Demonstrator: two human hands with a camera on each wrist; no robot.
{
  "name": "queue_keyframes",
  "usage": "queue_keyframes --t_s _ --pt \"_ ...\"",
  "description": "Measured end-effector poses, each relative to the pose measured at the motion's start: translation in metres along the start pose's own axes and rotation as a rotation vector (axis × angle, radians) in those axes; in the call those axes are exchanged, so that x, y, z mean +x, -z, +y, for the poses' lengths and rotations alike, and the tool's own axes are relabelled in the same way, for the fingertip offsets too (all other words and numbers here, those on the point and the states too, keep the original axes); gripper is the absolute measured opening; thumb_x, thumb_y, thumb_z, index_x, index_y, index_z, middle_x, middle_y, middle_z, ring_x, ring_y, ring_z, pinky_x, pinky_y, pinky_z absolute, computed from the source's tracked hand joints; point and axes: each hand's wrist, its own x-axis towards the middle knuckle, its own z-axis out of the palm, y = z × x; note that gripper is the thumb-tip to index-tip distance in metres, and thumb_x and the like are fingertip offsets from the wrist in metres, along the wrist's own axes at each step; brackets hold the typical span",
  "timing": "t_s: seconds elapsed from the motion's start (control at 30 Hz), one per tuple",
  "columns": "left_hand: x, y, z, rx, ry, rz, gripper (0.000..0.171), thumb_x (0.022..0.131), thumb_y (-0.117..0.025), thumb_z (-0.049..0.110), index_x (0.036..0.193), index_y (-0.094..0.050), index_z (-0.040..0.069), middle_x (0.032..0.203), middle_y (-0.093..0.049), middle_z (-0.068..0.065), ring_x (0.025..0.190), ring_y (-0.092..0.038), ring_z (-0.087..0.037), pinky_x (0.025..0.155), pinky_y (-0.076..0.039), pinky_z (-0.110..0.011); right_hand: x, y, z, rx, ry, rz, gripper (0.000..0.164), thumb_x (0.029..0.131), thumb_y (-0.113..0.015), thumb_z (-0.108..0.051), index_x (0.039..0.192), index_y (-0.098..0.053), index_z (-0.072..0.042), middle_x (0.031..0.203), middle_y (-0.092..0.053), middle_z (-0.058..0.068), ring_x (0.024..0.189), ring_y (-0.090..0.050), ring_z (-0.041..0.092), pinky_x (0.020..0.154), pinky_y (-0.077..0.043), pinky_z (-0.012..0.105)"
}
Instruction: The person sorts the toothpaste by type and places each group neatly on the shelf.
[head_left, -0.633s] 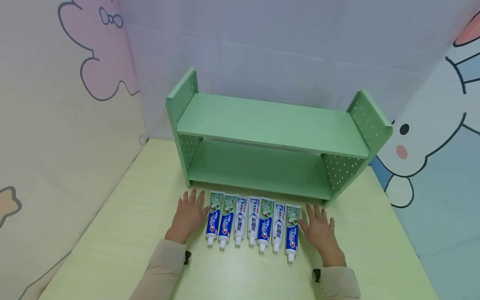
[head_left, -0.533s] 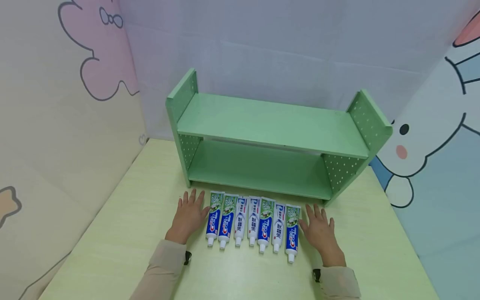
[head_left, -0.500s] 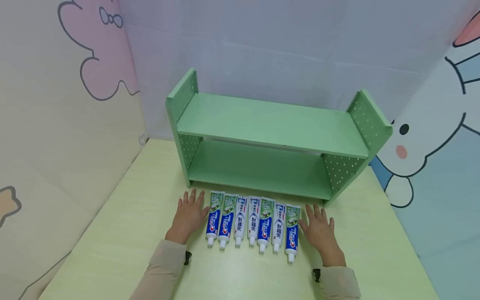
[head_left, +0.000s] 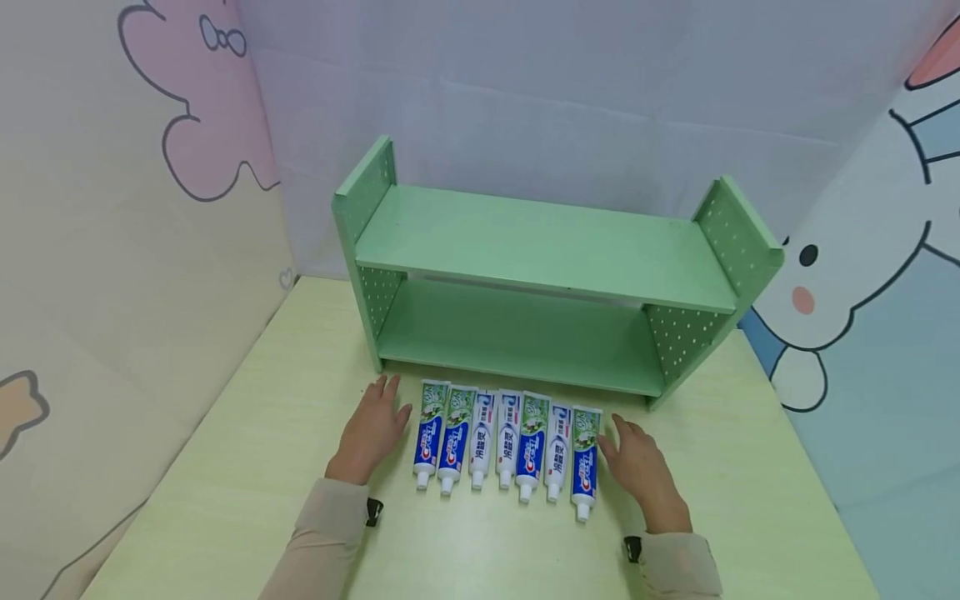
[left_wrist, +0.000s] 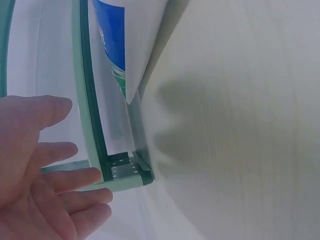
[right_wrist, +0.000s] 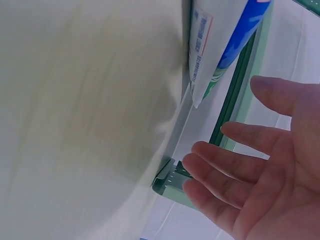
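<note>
Looks like a staged booth: cartoon-printed walls [head_left: 873,275] at nine and three o'clock, creased cloth [head_left: 525,108] at twelve.

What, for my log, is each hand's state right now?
Left hand: open, holding nothing, left of the toothpaste tubes.
Right hand: open, holding nothing, right of them.

Four blue-and-green tubes [head_left: 454,442] and three white tubes [head_left: 482,437] lie flat, capped, rowed between left hand [head_left: 370,432] and right hand [head_left: 642,465].
</note>
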Motion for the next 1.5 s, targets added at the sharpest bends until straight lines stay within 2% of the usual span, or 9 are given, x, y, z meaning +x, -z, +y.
queue_keyframes --t_s 0.23,0.37,0.5,0.8,0.93,1.17,1.5 --pt "0.004 0.001 -0.008 -0.051 0.028 0.029 0.059 0.1 -0.055 0.02 0.147 -0.032 -0.007 0.146 -0.032 -0.033 0.134 -0.033 -0.046 0.102 -0.033 -0.056 0.0 0.001 -0.003 0.035 -0.06 -0.056 0.058 0.102 -0.051 -0.026 0.142 -0.035 0.012 0.136 -0.041 0.038 0.125 -0.038 0.053 0.099 -0.033 0.06" --pt "0.005 0.002 -0.01 -0.086 0.035 0.049 0.058 0.099 -0.056 0.018 0.146 -0.033 -0.007 0.145 -0.035 -0.032 0.132 -0.036 -0.046 0.102 -0.033 -0.055 0.0 -0.001 -0.004 0.056 -0.073 -0.078 0.058 0.102 -0.05 -0.027 0.143 -0.035 0.012 0.128 -0.049 0.035 0.119 -0.047 0.05 0.096 -0.038 0.059" --pt "0.005 0.004 -0.013 -0.12 0.076 0.054 0.058 0.1 -0.055 0.018 0.147 -0.03 -0.006 0.146 -0.035 -0.031 0.131 -0.037 -0.045 0.102 -0.034 -0.055 -0.001 -0.003 -0.006 0.073 -0.079 -0.09 0.058 0.102 -0.049 -0.027 0.142 -0.036 0.013 0.121 -0.054 0.033 0.113 -0.052 0.048 0.092 -0.042 0.057" --pt "0.012 0.005 -0.017 -0.23 0.132 0.119 0.065 0.101 -0.052 0.015 0.149 -0.017 -0.01 0.15 -0.026 -0.032 0.135 -0.03 -0.045 0.105 -0.029 -0.054 -0.005 -0.006 -0.008 0.085 -0.092 -0.107 0.057 0.101 -0.05 -0.026 0.14 -0.038 0.014 0.126 -0.051 0.037 0.118 -0.046 0.052 0.096 -0.038 0.059" --pt "0.016 0.005 -0.019 -0.241 0.153 0.143 0.067 0.102 -0.051 0.016 0.151 -0.013 -0.009 0.151 -0.023 -0.031 0.136 -0.028 -0.045 0.106 -0.029 -0.054 -0.005 -0.009 -0.008 0.098 -0.09 -0.113 0.057 0.101 -0.05 -0.026 0.139 -0.038 0.015 0.126 -0.05 0.037 0.119 -0.046 0.052 0.096 -0.038 0.059" --pt "0.024 0.008 -0.024 -0.245 0.157 0.204 0.065 0.102 -0.051 0.016 0.151 -0.016 -0.008 0.15 -0.027 -0.031 0.136 -0.03 -0.044 0.105 -0.03 -0.053 -0.009 -0.011 -0.011 0.103 -0.092 -0.113 0.057 0.101 -0.051 -0.026 0.138 -0.039 0.016 0.127 -0.049 0.038 0.119 -0.046 0.052 0.096 -0.037 0.059" --pt "0.034 0.014 -0.024 -0.281 0.157 0.224 0.064 0.102 -0.051 0.015 0.151 -0.017 -0.007 0.15 -0.027 -0.03 0.137 -0.027 -0.043 0.107 -0.027 -0.052 -0.012 -0.013 -0.014 0.086 -0.104 -0.112 0.057 0.101 -0.052 -0.026 0.137 -0.04 0.017 0.127 -0.049 0.038 0.12 -0.045 0.053 0.096 -0.038 0.059"
